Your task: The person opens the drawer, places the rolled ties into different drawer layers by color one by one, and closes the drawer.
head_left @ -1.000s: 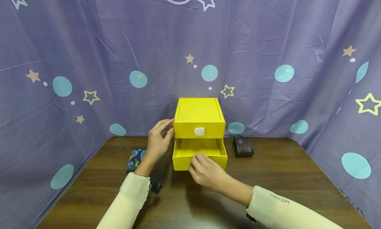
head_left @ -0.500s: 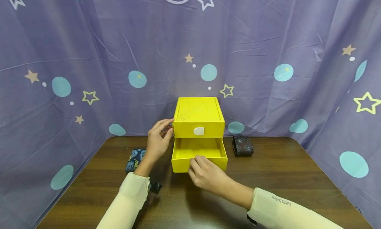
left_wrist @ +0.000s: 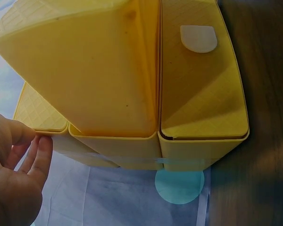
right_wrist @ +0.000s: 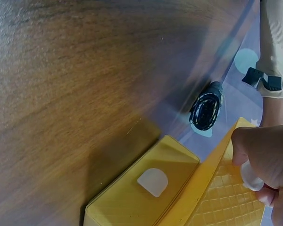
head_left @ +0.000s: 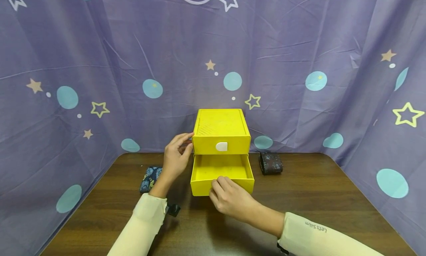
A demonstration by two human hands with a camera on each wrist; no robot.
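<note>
A yellow drawer unit [head_left: 221, 123] stands at the back of the table. Its middle drawer [head_left: 199, 187] is pulled well out, and no contents show inside. My right hand [head_left: 231, 198] pinches that drawer's white handle [right_wrist: 251, 176], which the fingers hide in the head view. The fingertips of my left hand [head_left: 175, 156] touch the unit's left side by the top drawer, fingers nearly straight. In the left wrist view, the bottom drawer [left_wrist: 203, 94] with its own white handle [left_wrist: 198, 38] sits closed, as does the top one [left_wrist: 40, 110].
A dark blue patterned wallet-like item [head_left: 149, 179] lies left of the unit, partly behind my left forearm. To the right rests a dark, flower-patterned folded wallet [head_left: 271, 163]. A purple curtain [head_left: 283, 45] hangs behind the brown wooden table [head_left: 299, 197].
The middle drawer has slid a little farther out toward me, my right hand moving with it on the handle. My left hand keeps its place at the unit's side.
</note>
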